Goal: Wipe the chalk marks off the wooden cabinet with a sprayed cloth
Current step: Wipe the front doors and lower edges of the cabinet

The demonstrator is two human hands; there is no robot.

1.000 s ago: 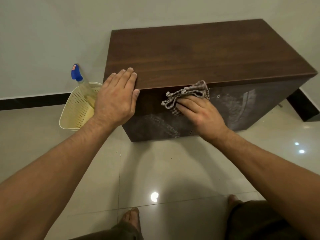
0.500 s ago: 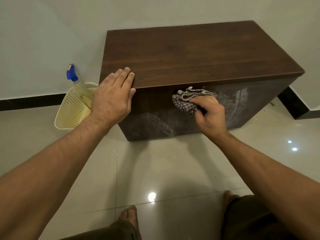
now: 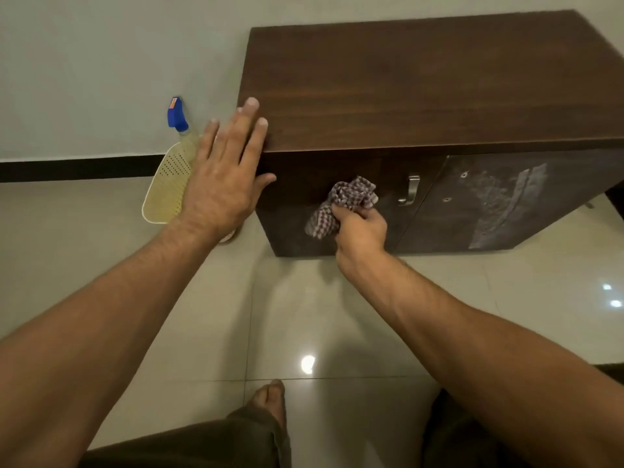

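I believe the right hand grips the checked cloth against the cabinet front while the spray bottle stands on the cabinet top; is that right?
Not quite. The head view shows the spray bottle in the cream perforated basket on the floor left of the cabinet. The right hand does grip the checked cloth against the cabinet front.

right hand [image 3: 359, 231] gripping cloth [image 3: 344, 206], cabinet [image 3: 422, 89]

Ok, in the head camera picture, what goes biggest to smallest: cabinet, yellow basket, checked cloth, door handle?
1. cabinet, by far
2. basket and cloth: about alike, both partly hidden, so unranked
3. door handle
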